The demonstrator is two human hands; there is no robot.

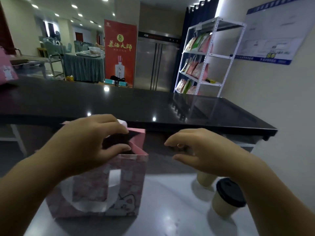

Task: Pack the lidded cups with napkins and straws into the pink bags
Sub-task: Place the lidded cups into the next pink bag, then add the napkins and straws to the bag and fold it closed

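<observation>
Hands at a pink paper bag on a smooth grey counter

The left hand (pixel 88 142) pinches the boxy bag (pixel 109 188) at its open rim; the right hand (pixel 201 152) hovers loosely curled, empty, above two round cups (pixel 226 198).

Hidden behind the right hand (pixel 202 152): the lid and most of the far cream paper cup (pixel 204 180). Masked by the left hand (pixel 88 143): most of the open mouth of the pink patterned paper bag (pixel 126 184); contents too dark to tell. Cut off far left of that bag: a second pink bag (pixel 6 67). Too blurred to read: the blue-bordered wall poster (pixel 272 31).
</observation>
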